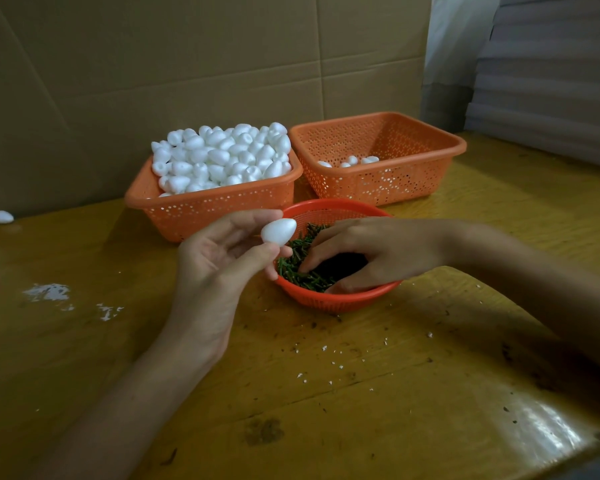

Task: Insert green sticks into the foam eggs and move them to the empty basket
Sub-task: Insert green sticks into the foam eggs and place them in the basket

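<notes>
White foam egg (278, 231) sat pinched in the left hand's (215, 258) fingers (257, 216), just beside the right hand (378, 252). Its curled fingers (321, 254) dug among green sticks (309, 280) in the red basket (340, 303); whether they held one was unclear. Best to take a single stick and push it straight in.

On the table (326, 393), the heaped basket (215, 209) stands left of the other basket (378, 188), the stick bowl (340, 301) before both
</notes>
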